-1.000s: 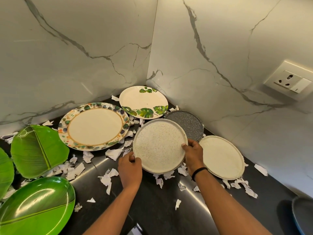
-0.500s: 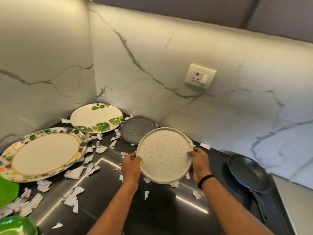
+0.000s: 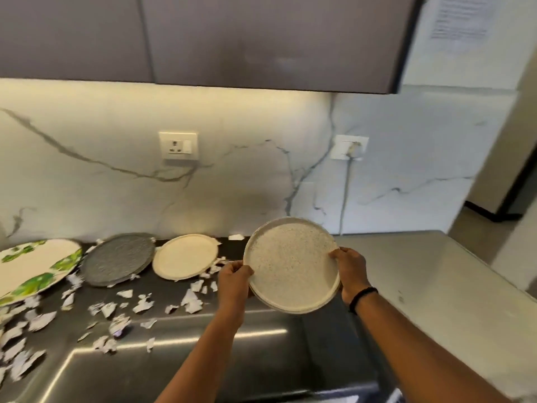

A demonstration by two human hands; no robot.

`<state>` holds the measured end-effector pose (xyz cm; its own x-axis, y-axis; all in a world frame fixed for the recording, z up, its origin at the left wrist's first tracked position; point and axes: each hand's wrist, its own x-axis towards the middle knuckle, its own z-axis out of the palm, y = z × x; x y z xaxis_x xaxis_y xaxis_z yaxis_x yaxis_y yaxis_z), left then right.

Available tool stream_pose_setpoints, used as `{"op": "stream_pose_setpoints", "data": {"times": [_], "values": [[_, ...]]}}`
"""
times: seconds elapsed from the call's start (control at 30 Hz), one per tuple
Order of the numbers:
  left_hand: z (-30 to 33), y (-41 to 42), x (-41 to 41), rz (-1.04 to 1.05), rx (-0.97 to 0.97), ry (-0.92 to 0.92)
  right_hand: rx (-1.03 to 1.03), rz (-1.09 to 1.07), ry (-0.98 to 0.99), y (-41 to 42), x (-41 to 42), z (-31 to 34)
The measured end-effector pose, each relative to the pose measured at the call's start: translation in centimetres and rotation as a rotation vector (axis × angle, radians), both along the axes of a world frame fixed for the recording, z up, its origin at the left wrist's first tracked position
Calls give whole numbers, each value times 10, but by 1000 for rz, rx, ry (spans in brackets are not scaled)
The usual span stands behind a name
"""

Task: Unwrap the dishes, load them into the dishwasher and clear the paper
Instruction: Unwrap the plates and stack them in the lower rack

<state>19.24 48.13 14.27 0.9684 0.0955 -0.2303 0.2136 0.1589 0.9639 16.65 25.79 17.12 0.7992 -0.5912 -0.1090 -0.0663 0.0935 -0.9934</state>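
left hand (image 3: pixel 234 282) gripped speckled plate (image 3: pixel 291 264) rim at 9 o'clock | right hand (image 3: pixel 350 274) gripped at 3 | plate seemingly above worktop (image 3: pixel 261 359) | paper scraps (image 3: pixel 139 303) scattered at plate's 8

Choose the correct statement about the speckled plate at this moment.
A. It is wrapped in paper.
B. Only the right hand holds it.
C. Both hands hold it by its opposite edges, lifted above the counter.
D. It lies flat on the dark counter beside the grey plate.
C: the left hand and the right hand grip opposite edges of the bare speckled plate, which is tilted and raised off the counter.
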Motion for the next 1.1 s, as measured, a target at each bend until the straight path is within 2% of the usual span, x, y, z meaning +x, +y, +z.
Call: {"op": "stream_pose_setpoints", "data": {"times": [0.2,0.47,0.67,0.83,1.1], "values": [[9,-110,-36,-213,95,-16,13,-198,2,-102,-78,-9],[-19,-236,-98,-534,187,77,199,-522,15,-202,-184,-68],[-52,-308,-119,-742,204,200,322,-775,20,-240,-240,-119],[-78,-377,-140,-959,138,249,376,-955,89,-263,-276,-143],[-137,-469,-170,-1103,86,297,475,-1221,199,-298,-327,-174]]}}
